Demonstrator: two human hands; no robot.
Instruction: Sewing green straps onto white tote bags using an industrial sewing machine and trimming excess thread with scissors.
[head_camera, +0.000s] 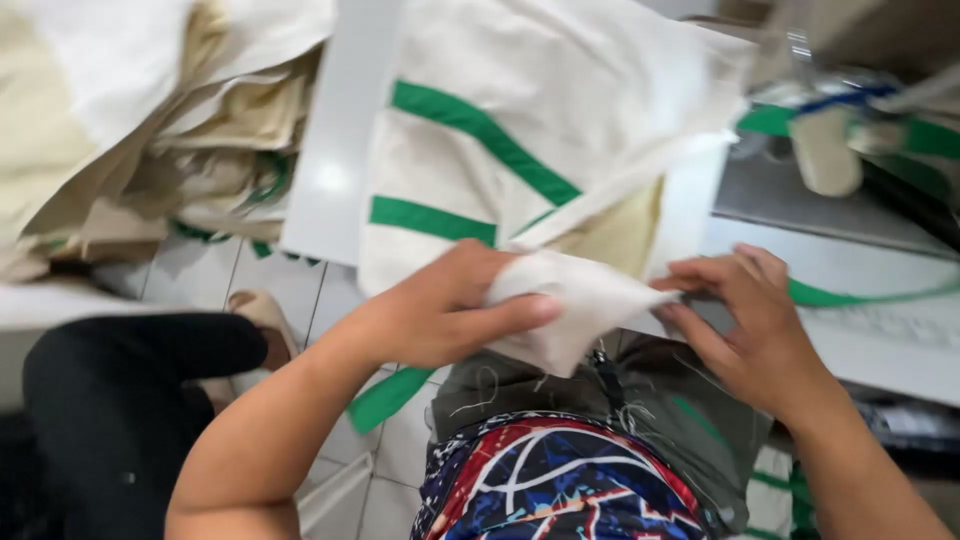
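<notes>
Left hand (440, 315) clenched on cream canvas cloth with green stripes (500, 150); right hand (745, 320), at three o'clock, pinches its corner.

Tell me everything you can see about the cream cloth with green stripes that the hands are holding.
The cloth looks like plain woven cotton, cream, with green bands sewn across it. It drapes over the white table edge, creased and partly folded, one band hanging toward the tiled floor. The left hand bunches a corner in its fingers; the right hand pinches the same fold's tip. Loose threads hang below.
</notes>
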